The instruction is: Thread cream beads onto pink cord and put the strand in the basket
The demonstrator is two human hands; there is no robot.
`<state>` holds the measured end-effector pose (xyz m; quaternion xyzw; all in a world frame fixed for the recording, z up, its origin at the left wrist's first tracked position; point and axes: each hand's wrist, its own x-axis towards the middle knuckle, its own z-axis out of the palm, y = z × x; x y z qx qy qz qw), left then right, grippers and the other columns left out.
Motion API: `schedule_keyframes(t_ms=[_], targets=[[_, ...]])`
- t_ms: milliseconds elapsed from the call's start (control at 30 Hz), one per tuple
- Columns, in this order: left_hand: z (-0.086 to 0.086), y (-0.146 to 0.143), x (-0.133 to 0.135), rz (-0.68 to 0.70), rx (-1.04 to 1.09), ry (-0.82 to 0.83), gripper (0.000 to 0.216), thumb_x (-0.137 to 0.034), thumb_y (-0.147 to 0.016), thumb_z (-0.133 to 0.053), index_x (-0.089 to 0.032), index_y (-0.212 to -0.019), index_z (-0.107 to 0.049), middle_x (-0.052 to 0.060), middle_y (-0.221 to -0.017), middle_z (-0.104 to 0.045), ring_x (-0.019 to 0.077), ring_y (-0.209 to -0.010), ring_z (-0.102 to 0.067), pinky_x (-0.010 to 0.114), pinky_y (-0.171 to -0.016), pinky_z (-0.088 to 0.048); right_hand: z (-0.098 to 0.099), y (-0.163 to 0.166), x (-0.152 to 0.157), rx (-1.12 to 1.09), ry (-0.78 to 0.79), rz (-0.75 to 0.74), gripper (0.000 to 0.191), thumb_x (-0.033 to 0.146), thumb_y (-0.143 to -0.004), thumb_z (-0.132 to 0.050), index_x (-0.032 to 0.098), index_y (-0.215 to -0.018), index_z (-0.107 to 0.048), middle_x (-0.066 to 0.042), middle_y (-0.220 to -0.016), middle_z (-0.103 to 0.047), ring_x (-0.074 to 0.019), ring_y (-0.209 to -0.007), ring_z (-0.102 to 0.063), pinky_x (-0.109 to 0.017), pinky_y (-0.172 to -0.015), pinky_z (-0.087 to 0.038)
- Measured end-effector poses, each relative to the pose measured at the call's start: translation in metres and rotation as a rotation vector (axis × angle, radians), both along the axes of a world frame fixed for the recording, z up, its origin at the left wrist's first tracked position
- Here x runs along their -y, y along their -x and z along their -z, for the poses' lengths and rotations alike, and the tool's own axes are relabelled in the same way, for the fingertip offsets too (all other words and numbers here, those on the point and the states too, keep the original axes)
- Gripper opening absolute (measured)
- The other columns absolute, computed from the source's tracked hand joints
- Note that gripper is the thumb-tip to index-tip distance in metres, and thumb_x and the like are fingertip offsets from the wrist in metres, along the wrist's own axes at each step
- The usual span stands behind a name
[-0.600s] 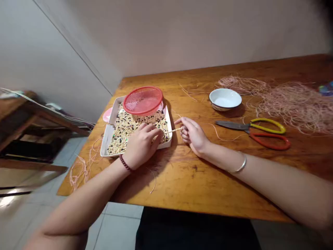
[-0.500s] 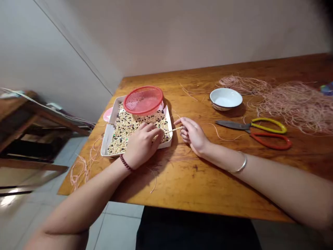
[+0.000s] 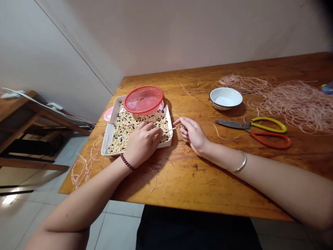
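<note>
My left hand (image 3: 144,140) rests over the near right part of a shallow white tray (image 3: 104,147) full of loose cream, black and a few green beads (image 3: 121,133). Its fingers are bent in toward the thumb among the beads, and what they pinch, if anything, is hidden. Just right of the tray, my right hand (image 3: 193,133) is closed on a short strand of beads (image 3: 178,127) that points left toward the tray's rim. A thin pink cord (image 3: 217,130) trails from behind this hand to the right.
A red mesh basket (image 3: 144,100) sits in the tray's far part. To the right are a white enamel bowl (image 3: 226,98), scissors (image 3: 256,130) with yellow and red handles, and a tangled heap of pink cord (image 3: 299,104). More cord (image 3: 80,173) lies at the table's left edge.
The bead strand shows shorter between my right hand and the tray, its beads now closer to the fingers. My left hand has stayed over the beads, its fingers slightly shifted.
</note>
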<state>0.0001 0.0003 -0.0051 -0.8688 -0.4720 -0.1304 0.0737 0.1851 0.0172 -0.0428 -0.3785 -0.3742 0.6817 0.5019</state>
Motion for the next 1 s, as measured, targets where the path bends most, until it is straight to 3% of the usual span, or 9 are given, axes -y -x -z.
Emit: schedule_keyframes(t_ms=[533, 800, 1000], targets=[[-0.005, 0.005, -0.004, -0.085, 0.015, -0.017, 0.024, -0.028, -0.093, -0.045, -0.02, -0.086, -0.066, 0.006, -0.086, -0.065, 0.0215, -0.084, -0.052, 0.031, -0.07, -0.04, 0.0, 0.002, 0.0, -0.071, 0.034, 0.131, 0.023, 0.033, -0.093, -0.041, 0.021, -0.073, -0.043, 0.01, -0.044, -0.026, -0.005, -0.036, -0.016, -0.018, -0.036, -0.01], [-0.009, 0.009, -0.011, -0.095, 0.275, 0.103, 0.024, -0.032, -0.092, -0.048, -0.018, -0.088, -0.066, 0.005, -0.093, -0.067, 0.0189, -0.086, -0.057, 0.032, -0.079, -0.043, 0.0, 0.003, 0.001, -0.052, 0.034, 0.166, 0.031, 0.03, -0.087, -0.046, 0.021, -0.062, -0.03, 0.01, -0.046, -0.025, -0.0041, -0.036, -0.017, -0.02, -0.037, -0.01], [-0.007, 0.007, -0.012, -0.135, 0.464, 0.169, 0.026, -0.04, -0.09, -0.051, -0.019, -0.087, -0.066, 0.004, -0.09, -0.066, 0.0159, -0.08, -0.057, 0.028, -0.071, -0.044, 0.005, 0.003, 0.0, 0.085, -0.016, 0.168, 0.039, 0.036, -0.082, -0.057, 0.022, -0.061, -0.028, 0.009, -0.048, -0.025, -0.0047, -0.04, -0.019, -0.022, -0.04, -0.013]])
